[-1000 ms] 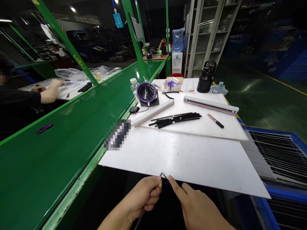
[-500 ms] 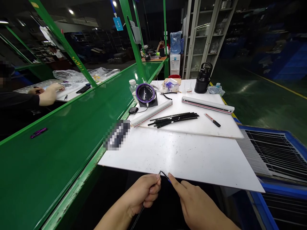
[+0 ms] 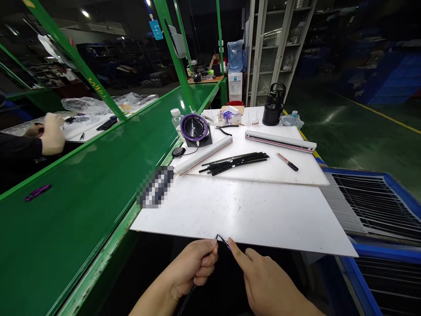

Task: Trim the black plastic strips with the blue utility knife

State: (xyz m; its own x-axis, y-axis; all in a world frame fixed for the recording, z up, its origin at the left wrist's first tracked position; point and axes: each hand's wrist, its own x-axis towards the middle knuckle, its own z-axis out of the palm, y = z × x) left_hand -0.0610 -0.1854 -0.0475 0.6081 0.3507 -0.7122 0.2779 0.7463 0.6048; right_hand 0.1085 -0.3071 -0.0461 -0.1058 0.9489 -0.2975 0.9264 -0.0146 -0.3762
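My left hand (image 3: 192, 270) is closed around a thin black strip (image 3: 188, 296) that runs down and left out of my fist. The strip's bent tip (image 3: 221, 238) pokes up at the front edge of the white board (image 3: 250, 215). My right hand (image 3: 263, 283) pinches that tip between thumb and forefinger. Both hands hover just below and in front of the board's near edge. A bundle of similar black strips (image 3: 235, 161) lies further back on a second white board (image 3: 296, 173).
A green conveyor belt (image 3: 92, 175) runs along the left, carrying a purple object (image 3: 37, 192). Another person's hand (image 3: 52, 134) works across it. Two white bars (image 3: 279, 141), a purple-ringed round device (image 3: 194, 127), a black kettle (image 3: 274, 105), a red-black pen (image 3: 287, 162). Blue crate (image 3: 375, 206) at right.
The view has drifted slightly, so the table contents sit a little to the left. My hands hold the same pinch on the strip. The purple object has ridden further left on the belt.
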